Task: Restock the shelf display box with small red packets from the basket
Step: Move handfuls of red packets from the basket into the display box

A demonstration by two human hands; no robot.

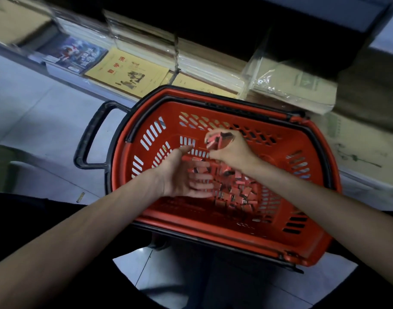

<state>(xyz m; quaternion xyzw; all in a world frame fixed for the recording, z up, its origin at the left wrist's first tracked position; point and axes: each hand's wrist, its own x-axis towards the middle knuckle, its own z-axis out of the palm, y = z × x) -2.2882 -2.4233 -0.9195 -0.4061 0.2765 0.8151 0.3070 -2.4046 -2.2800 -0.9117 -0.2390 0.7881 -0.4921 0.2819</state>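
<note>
The red basket [191, 221] sits on the pale tiled floor [35, 108], pushed up close to a low shelf. The small red packets [233, 192] lie in a loose heap on its bottom, toward the near right part, and the rest of the slotted bottom is bare.

The right hand [230, 150] is raised above the middle of the basket. Its fingers are curled tight around a handful of packets [215, 140], whose ends stick out of the top of the fist. The left hand [182, 177] hovers low over the left edge of the heap, blurred, fingers straight and spread apart, thumb up. I can see nothing in it. It covers some of the packets below, and the right forearm crosses over the far side of the heap.

A black loop handle [90, 139] juts from the basket's left end, and a second black handle [235, 103] lies folded along the far rim. On the shelf just behind are a yellow exercise book [128, 73], a blue-covered book [75, 52] and plastic-wrapped stacks of brown notebooks [295, 85]. A small yellowish scrap [80, 197] lies on the tiles beside the left forearm.
</note>
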